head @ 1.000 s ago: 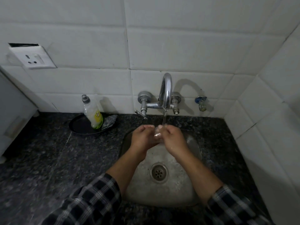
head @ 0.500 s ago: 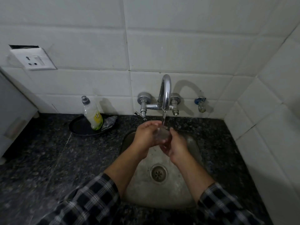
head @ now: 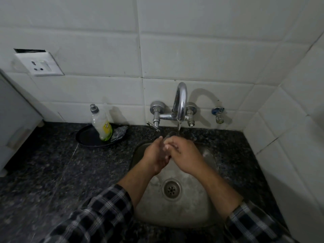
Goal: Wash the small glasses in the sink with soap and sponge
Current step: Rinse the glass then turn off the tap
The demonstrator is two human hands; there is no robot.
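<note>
Two hands meet over the dull steel sink, under the running chrome tap. The right hand curls round a small clear glass; the left hand touches it, its hold hidden. Far left, a black round tray holds a soap bottle.

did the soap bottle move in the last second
No. The soap bottle stands on the same spot of the black tray, left of the tap.

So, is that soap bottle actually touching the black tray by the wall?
Touching. The head view shows the soap bottle standing upright inside the rim of the black tray, with its base resting on the tray's surface.
</note>
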